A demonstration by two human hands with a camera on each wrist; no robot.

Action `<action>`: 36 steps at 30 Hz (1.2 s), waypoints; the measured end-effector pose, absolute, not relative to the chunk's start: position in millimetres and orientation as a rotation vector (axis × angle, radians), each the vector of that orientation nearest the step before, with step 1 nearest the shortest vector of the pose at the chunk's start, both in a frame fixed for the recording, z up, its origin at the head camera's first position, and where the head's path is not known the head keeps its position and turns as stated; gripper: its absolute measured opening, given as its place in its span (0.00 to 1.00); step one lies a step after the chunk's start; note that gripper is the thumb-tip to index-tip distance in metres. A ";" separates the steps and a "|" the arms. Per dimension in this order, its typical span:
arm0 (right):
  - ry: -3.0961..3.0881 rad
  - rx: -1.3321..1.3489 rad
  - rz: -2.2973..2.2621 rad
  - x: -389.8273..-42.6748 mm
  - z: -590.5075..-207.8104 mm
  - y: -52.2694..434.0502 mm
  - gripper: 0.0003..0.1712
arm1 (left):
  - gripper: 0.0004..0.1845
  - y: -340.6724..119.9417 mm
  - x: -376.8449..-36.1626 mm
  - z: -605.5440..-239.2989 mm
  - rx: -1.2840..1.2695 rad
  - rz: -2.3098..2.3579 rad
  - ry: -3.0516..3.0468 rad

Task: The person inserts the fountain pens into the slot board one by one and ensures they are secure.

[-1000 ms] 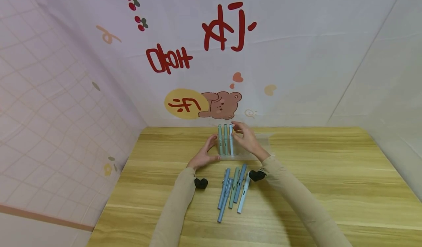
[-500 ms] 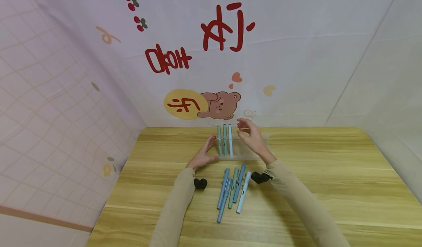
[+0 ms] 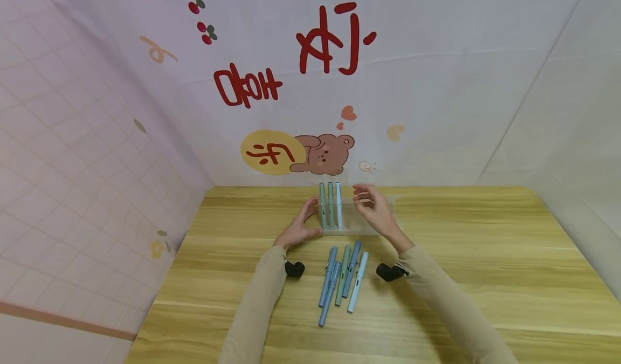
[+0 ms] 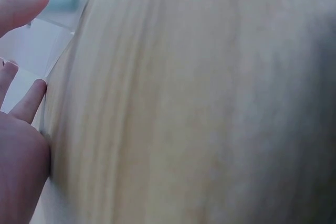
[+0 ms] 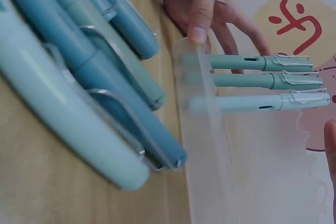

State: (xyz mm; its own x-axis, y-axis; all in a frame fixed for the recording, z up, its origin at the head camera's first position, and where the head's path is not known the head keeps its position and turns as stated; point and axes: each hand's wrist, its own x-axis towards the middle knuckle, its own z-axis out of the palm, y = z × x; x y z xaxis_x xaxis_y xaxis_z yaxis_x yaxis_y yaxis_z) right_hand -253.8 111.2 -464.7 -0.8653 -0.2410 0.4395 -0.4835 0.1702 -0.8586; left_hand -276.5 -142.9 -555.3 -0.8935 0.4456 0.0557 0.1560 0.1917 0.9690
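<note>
A clear plastic pen holder (image 3: pixel 356 232) stands near the table's back edge. Upright at its left end are two green pens (image 5: pixel 236 62) and a pale blue pen (image 5: pixel 252 103), caps uppermost. My left hand (image 3: pixel 297 232) holds the holder's left end, thumb on the front lip and fingers reaching along the side and back. Just right of the pale blue pen, my right hand (image 3: pixel 379 214) hovers over the holder's right part, fingers loosely bent and holding nothing. In the left wrist view, the left thumb (image 4: pixel 23 11) overlaps the holder.
In front of the holder lie several loose pens: blue pens (image 3: pixel 326 304), a green pen (image 3: pixel 343 277) and a pale blue pen (image 3: pixel 358 283). They sit between the two forearms on the wooden table (image 3: pixel 233 294). A printed cloth wall (image 3: pixel 427 94) rises behind the table.
My right hand has let go of the pale blue pen, which stands in the holder, and has moved to the right and slightly down. The left hand has stayed at the holder.
</note>
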 end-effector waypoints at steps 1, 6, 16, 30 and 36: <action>-2.245 0.707 1.763 -253.0 -466.1 112.2 0.20 | 0.51 -142.9 -276.6 -555.4 0.576 1.767 2.224; -2.277 0.735 1.735 -248.7 -475.1 117.0 0.19 | 0.52 -142.8 -276.1 -553.3 0.584 1.762 2.215; -2.389 0.787 1.713 -230.3 -488.4 127.4 0.17 | 0.50 -144.4 -266.7 -529.1 0.602 1.780 2.133; -2.518 0.848 1.633 -233.0 -546.2 149.9 0.14 | 0.50 -144.8 -263.7 -527.6 0.606 1.792 2.133; -2.656 0.933 1.574 -221.8 -536.8 155.4 0.12 | 0.51 -145.4 -265.6 -528.6 0.616 1.756 2.124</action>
